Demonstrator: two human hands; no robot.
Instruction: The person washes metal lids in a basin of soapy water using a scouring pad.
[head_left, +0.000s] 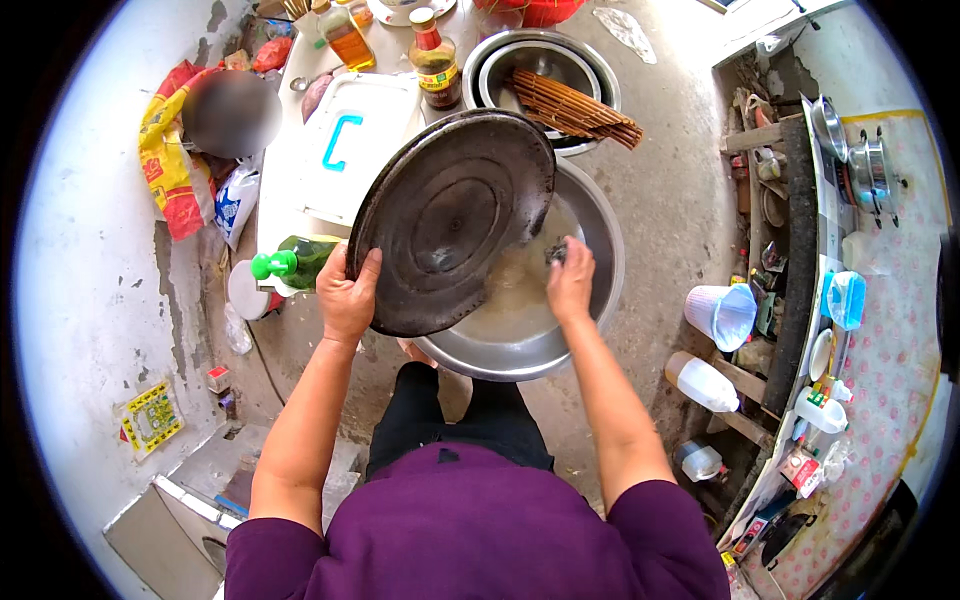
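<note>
My left hand (349, 292) grips the rim of a dark, round metal lid or pan (454, 217), thumb on its near face. The piece is tilted, and its lower right edge dips into cloudy water (517, 300). That water lies in a large stainless steel basin (607, 247) in front of my legs. Over the basin's right side, my right hand (571, 281) holds a dark, wiry scouring pad (556, 251) between its fingers, apart from the dark metal. The pad is partly hidden by the fingers.
Beyond the basin, nested steel bowls (541, 45) hold a bamboo mat (577, 105). A table at left bears a white lidded box (360, 142), a sauce bottle (436, 71) and a green pump bottle (300, 262). At right stand a waste bin (720, 315) and a plastic jug (701, 381).
</note>
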